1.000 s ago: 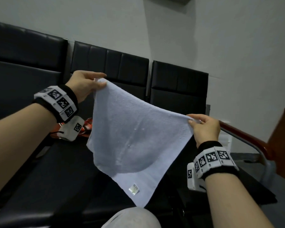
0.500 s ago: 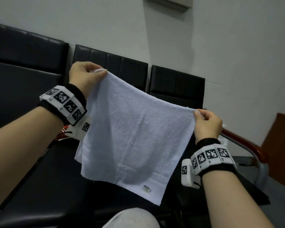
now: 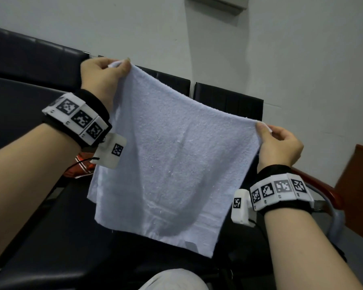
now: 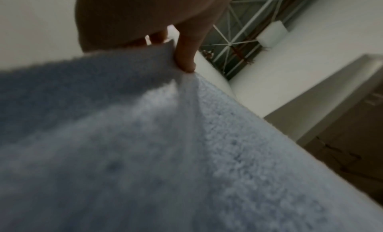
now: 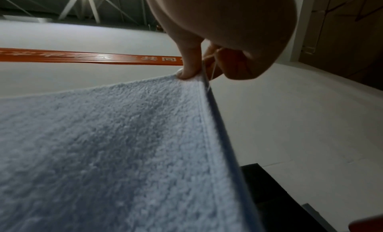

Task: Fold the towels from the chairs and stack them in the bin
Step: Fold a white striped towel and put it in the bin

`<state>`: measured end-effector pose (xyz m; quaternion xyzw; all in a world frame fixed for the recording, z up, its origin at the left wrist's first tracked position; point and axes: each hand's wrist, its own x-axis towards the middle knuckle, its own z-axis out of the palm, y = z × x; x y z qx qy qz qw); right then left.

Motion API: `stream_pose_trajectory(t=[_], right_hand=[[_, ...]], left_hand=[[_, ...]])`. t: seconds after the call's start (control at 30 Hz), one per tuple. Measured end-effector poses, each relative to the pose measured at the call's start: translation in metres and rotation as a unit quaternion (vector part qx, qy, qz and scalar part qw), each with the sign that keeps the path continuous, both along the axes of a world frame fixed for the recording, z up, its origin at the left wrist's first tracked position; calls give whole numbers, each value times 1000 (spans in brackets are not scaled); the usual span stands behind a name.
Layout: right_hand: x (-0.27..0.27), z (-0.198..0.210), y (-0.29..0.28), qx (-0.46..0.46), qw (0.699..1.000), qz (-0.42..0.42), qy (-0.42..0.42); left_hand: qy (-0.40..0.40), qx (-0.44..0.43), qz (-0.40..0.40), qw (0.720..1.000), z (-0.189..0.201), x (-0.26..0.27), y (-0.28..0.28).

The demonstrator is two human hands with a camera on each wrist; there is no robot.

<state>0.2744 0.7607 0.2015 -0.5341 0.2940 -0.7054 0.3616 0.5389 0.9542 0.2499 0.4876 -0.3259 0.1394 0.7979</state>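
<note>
White terry-cloth towel (image 3: 172, 164), one only, hangs spread in the air above three black padded chairs (image 3: 228, 101), its lower edge free and clear of the seats. Left hand (image 3: 102, 78) pinches its upper left corner; right hand (image 3: 279, 145) pinches its upper right corner.

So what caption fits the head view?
Two hands, left hand and right hand, hold a white towel spread over black chairs.

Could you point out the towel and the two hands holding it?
towel (image 3: 172, 164), head view, middle of the cloth.
left hand (image 3: 102, 80), head view, back of the hand.
right hand (image 3: 280, 146), head view, back of the hand.
</note>
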Motion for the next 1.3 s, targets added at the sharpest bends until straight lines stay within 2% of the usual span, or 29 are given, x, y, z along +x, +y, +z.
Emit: stream_pose_trajectory(t=[0.13,0.3,0.47,0.6,0.8,0.93,1.1,1.3], right_hand=[[9,-1,-9,6,1000,5,8],[31,-19,-30,50,998,23,42],[63,-51,-50,80,994,29,73],[88,-84,-72,98,983,28,151],[122,-131,-109,136,963,50,229],[146,-156,-129,169,951,99,241],[164,-177,-144,198,941,136,239],[158,-185,-155,215,942,140,216]], left_hand=[[16,41,-19,999,-8,14,-5],[66,143,-43,987,-35,46,-21],[130,173,-70,974,-72,70,-52],[188,217,-83,954,-107,92,-76],[214,246,-72,942,-157,118,-113],[231,296,-25,926,-183,136,-137],[245,318,-17,916,-210,158,-153],[262,285,-21,922,-212,156,-146]])
